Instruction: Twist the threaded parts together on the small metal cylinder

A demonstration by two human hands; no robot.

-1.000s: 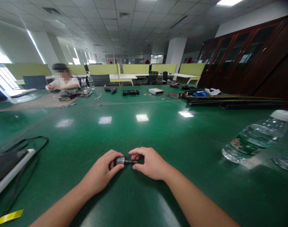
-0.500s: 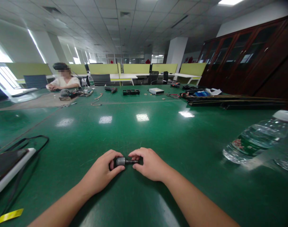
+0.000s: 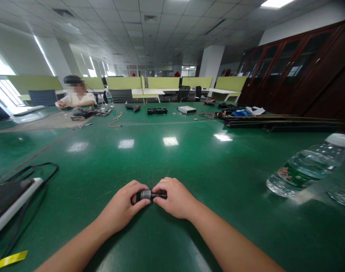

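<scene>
A small cylindrical metal part [image 3: 145, 194], grey with a dark end, lies low over the green table [image 3: 149, 158] near the middle. My left hand [image 3: 126, 204] is curled round its dark left end, thumb in front and fingers behind. From its right side a thin dark shaft [image 3: 160, 195] points to the right. My right hand [image 3: 174, 198] has thumb and fingers closed round this shaft, close to the grey body. The fingertips of both hands are nearly touching.
A water bottle [image 3: 305, 170] stands tilted-looking at right. At left lies a white-edged device [image 3: 13, 200] with a black strap. Further back are a drill [image 3: 133, 108], a black tray [image 3: 157, 110], a white box [image 3: 187, 109] and long dark bars [image 3: 263, 122]. A person [image 3: 76, 94] sits back left.
My right hand has moved slightly left and its fingers have closed in on the shaft beside the grey body. My left hand has barely moved.
</scene>
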